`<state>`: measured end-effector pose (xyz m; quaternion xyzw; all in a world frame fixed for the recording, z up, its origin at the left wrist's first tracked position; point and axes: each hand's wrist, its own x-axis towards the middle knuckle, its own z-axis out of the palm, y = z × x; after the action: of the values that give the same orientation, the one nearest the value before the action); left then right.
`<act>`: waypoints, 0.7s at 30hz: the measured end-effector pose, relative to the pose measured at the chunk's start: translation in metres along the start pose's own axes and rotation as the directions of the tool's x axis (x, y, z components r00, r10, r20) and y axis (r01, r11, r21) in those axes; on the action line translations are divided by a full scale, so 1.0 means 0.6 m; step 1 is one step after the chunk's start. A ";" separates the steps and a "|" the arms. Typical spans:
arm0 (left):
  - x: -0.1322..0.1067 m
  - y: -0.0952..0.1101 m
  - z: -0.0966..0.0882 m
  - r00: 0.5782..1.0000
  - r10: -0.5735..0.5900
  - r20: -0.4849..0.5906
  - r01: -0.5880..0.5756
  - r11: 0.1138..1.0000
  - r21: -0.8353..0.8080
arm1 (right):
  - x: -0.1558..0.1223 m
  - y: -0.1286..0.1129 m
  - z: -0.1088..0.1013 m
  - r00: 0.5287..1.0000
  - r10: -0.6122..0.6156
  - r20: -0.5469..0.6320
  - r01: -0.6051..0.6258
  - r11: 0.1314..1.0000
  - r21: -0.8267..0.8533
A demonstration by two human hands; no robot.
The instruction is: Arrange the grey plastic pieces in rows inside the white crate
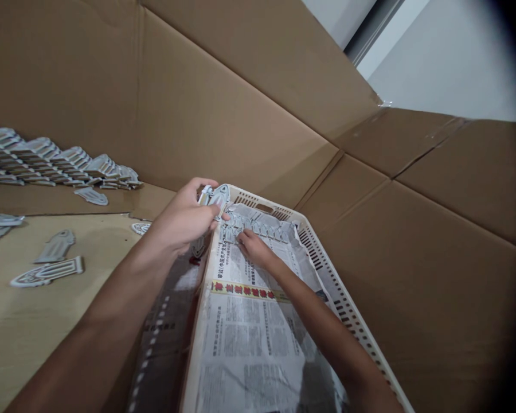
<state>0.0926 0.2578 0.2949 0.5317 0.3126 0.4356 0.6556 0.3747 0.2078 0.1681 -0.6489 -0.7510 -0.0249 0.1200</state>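
Observation:
My left hand [184, 215] is closed around a small stack of flat grey-white pieces [219, 198] with a rounded, pointed end and ridged faces. It is at the far left corner of a cream plastic crate [303, 221] lined with newspaper [245, 327]. Inside the crate, my right hand [255, 248] reaches to the near side of a row of similar pieces [266, 228] set close together along the far end. Its fingers are pinched together at the row; what they hold, if anything, is hidden.
Tall cardboard walls [241, 109] stand behind and to the right of the crate. At the left, a long layered pile of the pieces [47, 158] lies against the cardboard. Several loose pieces [54, 246] lie on the pale tabletop [94, 246].

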 end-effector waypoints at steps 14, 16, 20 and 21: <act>0.001 -0.035 0.036 0.981 0.137 0.139 -0.159 0.975 0.156 | 0.038 -0.151 -0.175 0.925 0.259 -0.277 0.075 0.591 0.803; 0.006 -0.037 0.034 0.984 0.161 0.077 -0.172 0.971 0.164 | 0.032 -0.100 -0.152 0.884 0.366 -0.290 -0.033 0.669 0.742; 0.011 -0.024 0.025 0.994 0.070 -0.082 -0.057 0.987 0.153 | 0.012 -0.009 -0.084 0.748 0.651 -0.131 -0.534 0.707 0.464; 0.012 -0.021 0.024 0.995 0.032 -0.092 -0.021 0.992 0.125 | 0.007 0.005 -0.067 0.717 0.689 -0.107 -0.591 0.682 0.431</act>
<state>0.1112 0.2572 0.2864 0.5544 0.3623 0.4484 0.6002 0.3832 0.2049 0.2074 -0.8281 -0.4415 0.0746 0.3373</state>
